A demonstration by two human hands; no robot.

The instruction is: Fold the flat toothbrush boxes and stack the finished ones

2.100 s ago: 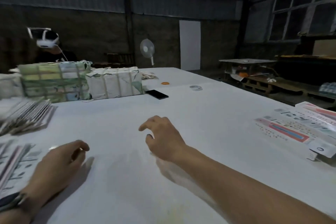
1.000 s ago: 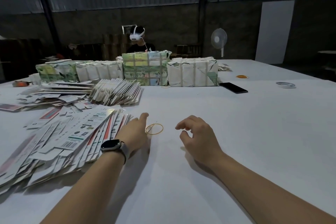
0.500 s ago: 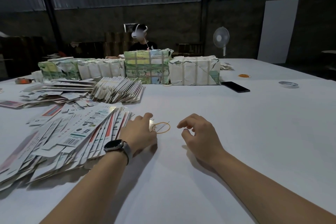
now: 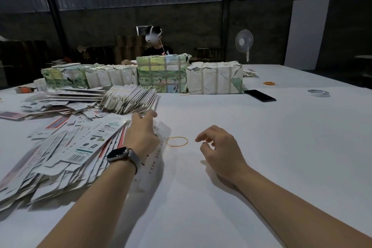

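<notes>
gripping a flat box (image 4: 155,153), left hand (image 4: 141,135).

Left hand (image 4: 141,135) on flat box (image 4: 155,147), right hand (image 4: 219,145) beside

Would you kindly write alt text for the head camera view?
A person's left hand draws a flat box off a fanned pile of flat boxes on a white table; the right hand hovers empty beside a rubber band.

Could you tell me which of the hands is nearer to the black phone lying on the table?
Right. The right hand lies below and left of the black phone; the left hand, at the flat boxes, is farther left.
</notes>
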